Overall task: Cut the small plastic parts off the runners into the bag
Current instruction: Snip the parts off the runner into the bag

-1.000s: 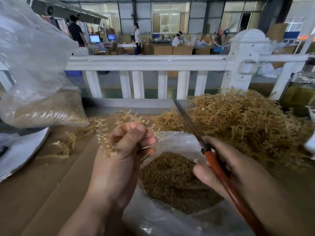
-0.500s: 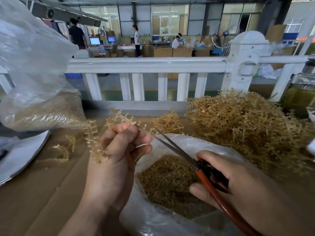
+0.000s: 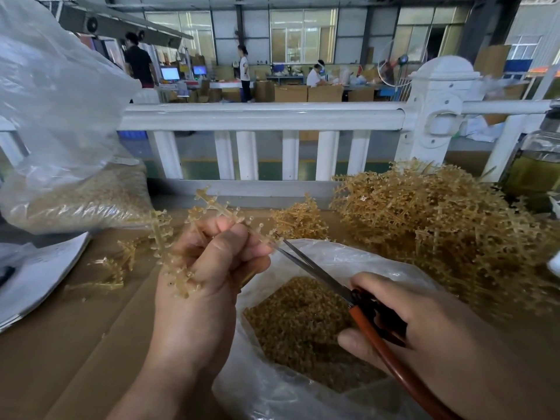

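Rightward, a heap of runners (image 3: 439, 237) lies on the table (image 3: 60, 344); nearer, the open bag (image 3: 333, 253) holds cut parts (image 3: 297, 322). Over it, the left hand (image 3: 206, 283) clutches 1 runner bunch (image 3: 218, 209); the right hand (image 3: 424, 334) grips scissors (image 3: 348, 298), blades touching that bunch. Print on the white sheet (image 3: 39, 277) is too blurred to read.

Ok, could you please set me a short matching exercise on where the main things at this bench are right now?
Things:
1. scissors
2. runner
3. pile of runners
4. open bag

Places:
A. heaped on the table, far right
B. held in the right hand
C. under the blades, holding cut parts
D. gripped in the left hand

Pairs: 1-B, 2-D, 3-A, 4-C
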